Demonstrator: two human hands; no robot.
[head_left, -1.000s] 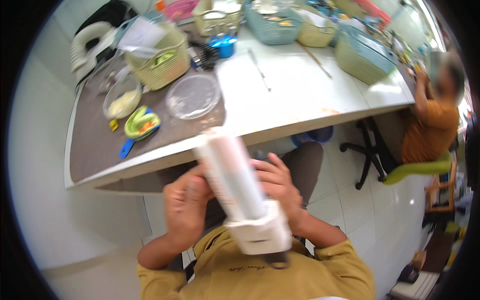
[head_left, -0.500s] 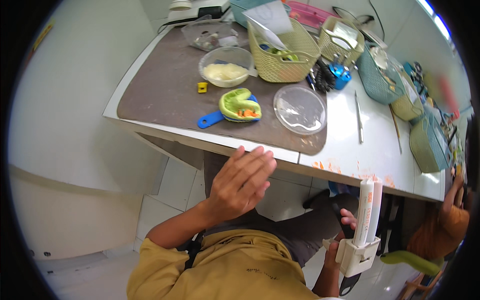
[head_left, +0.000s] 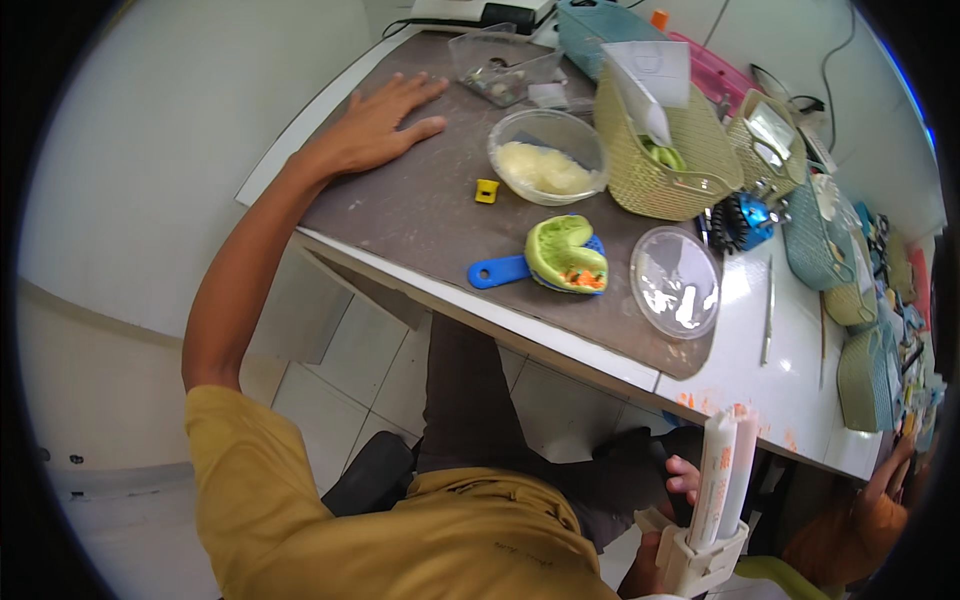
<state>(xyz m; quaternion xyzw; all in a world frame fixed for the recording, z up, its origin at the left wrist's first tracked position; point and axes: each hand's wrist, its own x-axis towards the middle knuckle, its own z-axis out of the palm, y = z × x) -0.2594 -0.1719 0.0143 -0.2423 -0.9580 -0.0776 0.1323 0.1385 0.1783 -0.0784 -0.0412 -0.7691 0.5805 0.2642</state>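
My left hand [head_left: 375,128] rests palm down on the brown mat [head_left: 405,215], its fingers spread and holding nothing. Low on the right, my right hand [head_left: 683,480] is wrapped round a cream-coloured dispensing gun [head_left: 700,562]. A white twin-barrel cartridge [head_left: 718,480] stands upright in the gun, with orange smears at its tip. The gun hides much of that hand. On the mat lies a blue dental impression tray [head_left: 500,272] filled with green impression material [head_left: 556,250], which has an orange patch near its front. Behind the tray sits a small yellow piece [head_left: 486,191].
A clear bowl [head_left: 505,160] of pale yellow putty and a round clear lid [head_left: 676,283] are on the mat. A cream basket [head_left: 655,180], teal baskets [head_left: 820,240] and a blue tool holder [head_left: 757,222] line the back and right. A person's arm [head_left: 882,480] shows at far right.
My left hand has moved from in front of the table edge to the mat's far left, resting there spread out. My right hand still holds the gun. The view has shifted.
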